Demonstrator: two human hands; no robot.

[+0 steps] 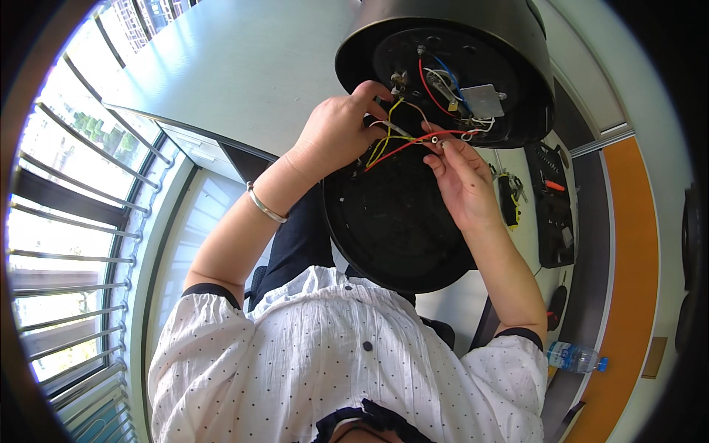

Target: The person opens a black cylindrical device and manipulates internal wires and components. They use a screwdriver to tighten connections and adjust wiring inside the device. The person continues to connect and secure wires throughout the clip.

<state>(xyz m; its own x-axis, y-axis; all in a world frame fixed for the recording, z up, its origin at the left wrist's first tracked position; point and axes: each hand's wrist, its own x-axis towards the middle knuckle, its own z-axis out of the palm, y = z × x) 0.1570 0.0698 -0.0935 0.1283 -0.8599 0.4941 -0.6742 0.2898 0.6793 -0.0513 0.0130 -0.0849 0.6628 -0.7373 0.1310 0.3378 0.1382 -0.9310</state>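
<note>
A dark, round pot-shaped electric appliance (443,29) lies tipped with its open underside toward me, showing wiring and a metal plate (484,100). Below it hangs its detached black round base cover (399,221), linked by red, yellow and white wires. At the left of the opening, my left hand (343,129) has its fingers curled in on the yellow wires (381,148), close to a metal terminal (399,80). My right hand (465,181) pinches the end of a red wire (402,151) beside a small ring-shaped metal end (435,139). Its fingertips are partly hidden.
The appliance rests on a pale table (244,66). To the right lie a black tool case (550,207) with a red-handled tool (554,185), and yellow-and-black pliers (509,199). A water bottle (576,357) is at lower right. A barred window (74,221) fills the left.
</note>
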